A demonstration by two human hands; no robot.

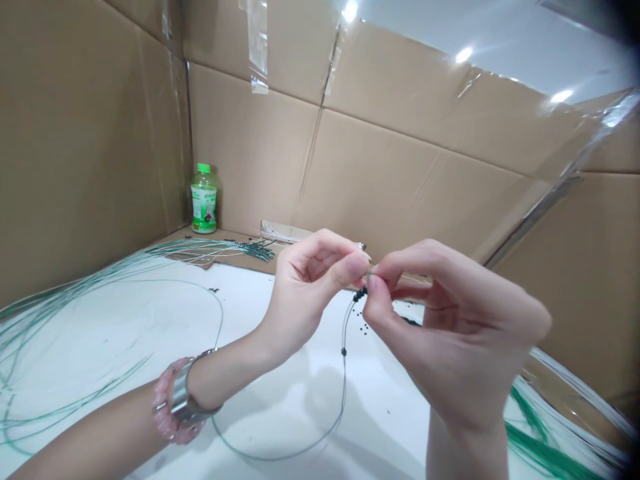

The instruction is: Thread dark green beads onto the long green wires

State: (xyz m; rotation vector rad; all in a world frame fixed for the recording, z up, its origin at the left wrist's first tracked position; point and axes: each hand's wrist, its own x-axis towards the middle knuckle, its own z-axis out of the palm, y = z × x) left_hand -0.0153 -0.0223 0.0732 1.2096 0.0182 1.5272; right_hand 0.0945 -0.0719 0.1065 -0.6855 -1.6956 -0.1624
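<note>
Both hands meet in front of me, thumb and forefinger of each closed in a pinch. My left hand (313, 293), with a pink bead bracelet and a silver band at the wrist, pinches close to the fingertips of my right hand (455, 327). A bit of green wire shows between them. Just below hangs a cluster of black beads (359, 294) on the thin wire (280, 459), which loops down over the white surface and passes behind my left wrist. Farther down the loop sits a smaller black bead cluster (344, 352). My fingers hide the wire's end.
Loose black beads (365, 328) lie behind the hands. A bundle of green wires (190, 247) with dark ends spreads over the left side. More green strands (540, 447) lie at the right. A green-capped bottle (204, 200) stands in the corner of the cardboard walls (250, 147).
</note>
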